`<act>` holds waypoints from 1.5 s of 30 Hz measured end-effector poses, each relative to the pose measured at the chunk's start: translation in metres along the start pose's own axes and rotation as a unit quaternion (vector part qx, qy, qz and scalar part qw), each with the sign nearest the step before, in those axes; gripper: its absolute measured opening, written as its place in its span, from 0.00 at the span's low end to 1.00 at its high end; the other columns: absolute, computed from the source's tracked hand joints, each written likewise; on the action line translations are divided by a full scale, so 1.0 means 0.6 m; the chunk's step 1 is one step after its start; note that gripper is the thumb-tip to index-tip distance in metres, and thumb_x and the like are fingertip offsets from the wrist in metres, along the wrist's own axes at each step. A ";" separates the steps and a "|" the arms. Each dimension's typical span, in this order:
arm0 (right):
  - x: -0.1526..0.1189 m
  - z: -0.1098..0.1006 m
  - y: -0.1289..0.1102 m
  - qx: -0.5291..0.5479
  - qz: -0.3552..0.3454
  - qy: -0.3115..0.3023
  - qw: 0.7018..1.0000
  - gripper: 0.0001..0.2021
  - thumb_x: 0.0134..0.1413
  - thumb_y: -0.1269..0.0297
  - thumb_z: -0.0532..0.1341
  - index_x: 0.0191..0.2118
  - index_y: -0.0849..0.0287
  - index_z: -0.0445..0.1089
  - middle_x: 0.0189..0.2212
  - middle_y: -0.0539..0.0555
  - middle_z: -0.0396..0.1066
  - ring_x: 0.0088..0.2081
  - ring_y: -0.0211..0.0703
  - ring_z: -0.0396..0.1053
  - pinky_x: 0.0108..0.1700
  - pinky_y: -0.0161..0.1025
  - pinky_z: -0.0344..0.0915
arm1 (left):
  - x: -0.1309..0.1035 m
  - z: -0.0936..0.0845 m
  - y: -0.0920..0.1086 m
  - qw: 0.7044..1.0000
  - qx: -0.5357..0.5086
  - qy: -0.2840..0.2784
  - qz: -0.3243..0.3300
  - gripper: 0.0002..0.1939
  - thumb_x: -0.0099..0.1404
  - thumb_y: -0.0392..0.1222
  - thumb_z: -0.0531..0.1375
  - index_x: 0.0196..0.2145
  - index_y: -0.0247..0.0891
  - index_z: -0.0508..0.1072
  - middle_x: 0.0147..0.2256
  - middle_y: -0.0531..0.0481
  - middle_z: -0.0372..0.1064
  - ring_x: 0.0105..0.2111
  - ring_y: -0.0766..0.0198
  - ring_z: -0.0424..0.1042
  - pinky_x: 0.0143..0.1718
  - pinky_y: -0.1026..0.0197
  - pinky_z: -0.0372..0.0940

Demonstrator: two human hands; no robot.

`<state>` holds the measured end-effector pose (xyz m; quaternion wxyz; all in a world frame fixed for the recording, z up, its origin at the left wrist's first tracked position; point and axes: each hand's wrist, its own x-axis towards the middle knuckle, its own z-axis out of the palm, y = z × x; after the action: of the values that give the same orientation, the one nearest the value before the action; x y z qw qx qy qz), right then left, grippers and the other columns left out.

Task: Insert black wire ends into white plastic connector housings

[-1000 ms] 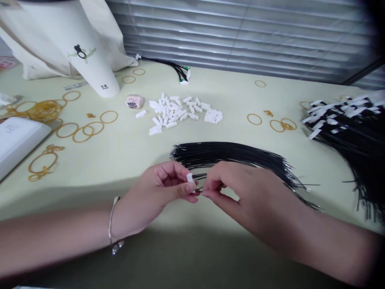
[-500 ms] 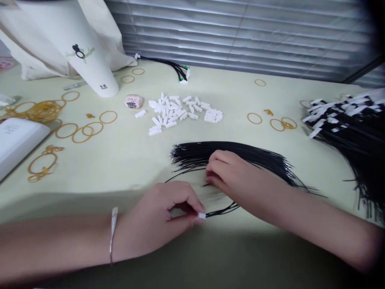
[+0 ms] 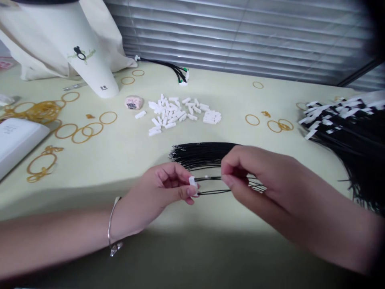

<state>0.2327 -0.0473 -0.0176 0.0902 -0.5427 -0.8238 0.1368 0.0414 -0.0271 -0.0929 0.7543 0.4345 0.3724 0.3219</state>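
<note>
My left hand pinches a small white plastic connector housing between thumb and fingers. Several thin black wires run out of the housing's right side. Just to the right, my right hand is closed on a single black wire, its metal-tipped end pointing left toward the housing. Behind both hands lies a bundle of black wires with crimped metal ends at the left; my right hand covers its right part. A pile of loose white connector housings rests farther back.
Yellow rubber bands lie scattered at left and right. A white tumbler and a cloth bag stand at back left, near a white box. Finished-looking wire harnesses are heaped at right; window blinds rise behind.
My right hand has come off the wire bundle toward me with one wire pinched in it. My left hand has raised the connector housing and turned it to face the right hand.
</note>
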 end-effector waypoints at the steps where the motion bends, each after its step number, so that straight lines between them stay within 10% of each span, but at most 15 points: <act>1: -0.003 0.000 -0.004 0.005 -0.015 -0.003 1.000 0.07 0.56 0.69 0.52 0.27 0.58 0.61 0.23 0.47 0.63 0.23 0.33 0.58 0.22 0.34 0.53 | 0.001 0.000 0.000 1.000 -0.016 0.004 0.002 0.08 0.53 0.34 0.66 0.29 0.34 0.69 0.25 0.56 0.69 0.26 0.73 0.69 0.30 0.70 0.66; 26: 0.009 0.024 0.009 0.036 -0.061 -0.093 0.993 0.10 0.57 0.69 0.52 0.29 0.58 0.68 0.27 0.50 0.67 0.29 0.37 0.63 0.31 0.35 0.58 | -0.005 0.002 -0.005 0.999 0.039 0.002 0.001 0.07 0.53 0.34 0.65 0.28 0.34 0.68 0.24 0.54 0.69 0.25 0.70 0.71 0.29 0.68 0.67; 30: 0.001 -0.001 0.025 0.053 -0.055 -0.090 0.993 0.15 0.52 0.53 0.59 0.44 0.51 0.65 0.43 0.48 0.67 0.42 0.39 0.65 0.40 0.35 0.62 | -0.022 0.001 0.001 0.955 0.253 -0.043 0.152 0.01 0.57 0.34 0.61 0.29 0.37 0.73 0.30 0.48 0.72 0.32 0.65 0.72 0.33 0.66 0.67; 33: -0.004 -0.006 0.025 0.076 -0.066 -0.223 0.970 0.17 0.51 0.46 0.58 0.44 0.48 0.64 0.40 0.45 0.69 0.37 0.37 0.67 0.31 0.33 0.61 | -0.035 -0.001 0.006 0.891 0.366 -0.080 0.257 0.06 0.60 0.32 0.58 0.30 0.39 0.75 0.33 0.47 0.72 0.37 0.63 0.71 0.40 0.65 0.66; 38: 0.005 0.002 0.013 0.120 -0.051 -0.260 0.957 0.11 0.61 0.59 0.50 0.31 0.54 0.64 0.29 0.43 0.69 0.29 0.33 0.64 0.29 0.32 0.57 | -0.045 0.006 -0.002 0.894 0.393 -0.073 0.204 0.07 0.57 0.30 0.56 0.31 0.40 0.70 0.42 0.49 0.67 0.41 0.63 0.68 0.43 0.64 0.64; 45: 0.007 0.022 0.011 0.110 -0.063 -0.235 0.964 0.11 0.61 0.62 0.51 0.30 0.55 0.66 0.29 0.45 0.69 0.29 0.34 0.63 0.32 0.33 0.58 | -0.038 0.014 -0.011 0.987 0.137 -0.082 0.001 0.07 0.60 0.38 0.58 0.37 0.40 0.66 0.30 0.53 0.65 0.29 0.69 0.68 0.31 0.67 0.64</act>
<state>0.2327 -0.0427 -0.0319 -0.0389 -0.4294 -0.8340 0.3444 0.0379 -0.0518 -0.0897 0.7155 0.5590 0.3490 0.2319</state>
